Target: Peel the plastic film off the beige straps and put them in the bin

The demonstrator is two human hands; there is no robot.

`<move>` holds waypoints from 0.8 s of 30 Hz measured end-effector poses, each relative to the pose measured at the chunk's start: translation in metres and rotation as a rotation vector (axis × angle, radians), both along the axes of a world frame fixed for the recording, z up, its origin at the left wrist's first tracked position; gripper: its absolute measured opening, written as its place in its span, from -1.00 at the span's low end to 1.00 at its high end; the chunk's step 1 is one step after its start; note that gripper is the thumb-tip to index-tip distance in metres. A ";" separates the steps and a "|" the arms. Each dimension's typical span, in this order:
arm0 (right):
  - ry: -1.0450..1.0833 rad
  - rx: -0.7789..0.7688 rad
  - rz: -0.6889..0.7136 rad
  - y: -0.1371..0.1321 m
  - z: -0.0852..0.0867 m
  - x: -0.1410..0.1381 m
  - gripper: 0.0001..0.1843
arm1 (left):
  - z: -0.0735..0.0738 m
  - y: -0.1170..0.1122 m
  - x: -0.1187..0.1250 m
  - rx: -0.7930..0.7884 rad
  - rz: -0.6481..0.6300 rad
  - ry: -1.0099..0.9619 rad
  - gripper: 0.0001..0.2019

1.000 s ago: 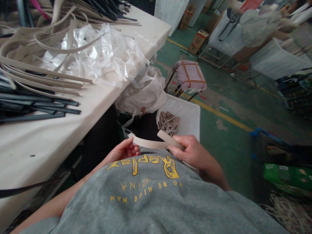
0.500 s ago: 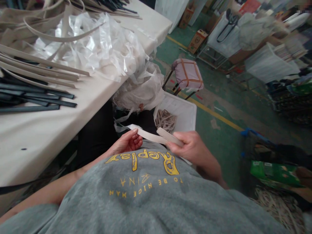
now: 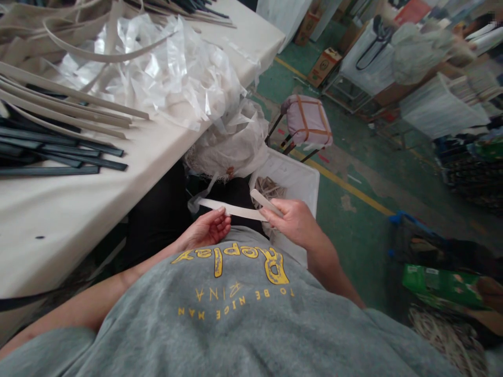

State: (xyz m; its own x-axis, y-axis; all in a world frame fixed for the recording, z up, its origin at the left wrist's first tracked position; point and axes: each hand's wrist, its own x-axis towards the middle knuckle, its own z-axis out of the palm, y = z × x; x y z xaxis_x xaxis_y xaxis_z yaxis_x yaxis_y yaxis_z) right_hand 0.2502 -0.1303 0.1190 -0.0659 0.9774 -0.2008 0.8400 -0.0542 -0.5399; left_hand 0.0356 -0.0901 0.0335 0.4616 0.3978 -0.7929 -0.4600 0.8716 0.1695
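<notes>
A pale beige strap (image 3: pixel 243 211) stretches between my two hands in front of my shirt. My left hand (image 3: pixel 210 228) pinches it between thumb and fingers, the other fingers curled. Past that pinch the strap runs on to the left, where a bit of clear plastic film (image 3: pixel 194 203) hangs at its end. My right hand (image 3: pixel 294 220) is closed round the strap's other part, and a rounded strap end (image 3: pixel 259 198) sticks out from that grip. Whether this end belongs to the same strap is hidden in my fingers.
A white bin (image 3: pixel 310 180) holding beige strips stands just beyond my hands. On the table (image 3: pixel 157 152) at left lie beige straps (image 3: pixel 78 112), dark straps (image 3: pixel 63 152) and crumpled clear plastic (image 3: pixel 173 68). A cushioned stool (image 3: pixel 308 120) stands past the bin.
My right hand has moved a little up and away from my body with the strap. The strap's left end has swung lower and further left. My left hand keeps its pinch.
</notes>
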 end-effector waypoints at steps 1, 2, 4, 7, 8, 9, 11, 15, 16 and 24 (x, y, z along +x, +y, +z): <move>-0.029 0.013 0.009 0.002 -0.005 -0.007 -0.63 | -0.001 0.000 0.001 0.009 -0.018 -0.008 -0.84; -0.043 0.021 0.015 0.005 -0.010 -0.014 -0.64 | -0.002 -0.001 0.003 0.018 -0.033 -0.014 -0.84; -0.017 0.016 0.018 0.011 -0.022 -0.027 -0.65 | -0.002 -0.001 0.004 0.031 -0.039 -0.010 -0.83; 0.073 -0.035 0.022 0.015 -0.025 -0.025 -0.63 | 0.002 0.002 0.003 0.029 0.008 0.032 -0.83; 0.093 -0.054 0.022 0.015 -0.022 -0.020 -0.63 | 0.003 0.003 0.002 0.026 0.040 0.051 -0.82; 0.100 -0.066 0.022 0.013 -0.018 -0.013 -0.63 | 0.004 0.004 0.002 0.020 0.071 0.067 -0.81; 0.076 -0.071 0.022 0.010 -0.010 -0.004 -0.63 | 0.005 0.005 0.001 0.011 0.099 0.079 -0.80; 0.008 -0.053 0.037 0.015 -0.016 -0.015 -0.66 | 0.000 0.003 0.004 0.021 -0.011 0.022 -0.82; 0.008 -0.051 0.038 0.017 -0.021 -0.021 -0.67 | -0.002 0.003 0.004 0.023 -0.024 0.017 -0.83; 0.092 -0.106 0.020 0.010 -0.016 -0.004 -0.64 | 0.000 0.006 0.001 0.027 0.072 0.061 -0.88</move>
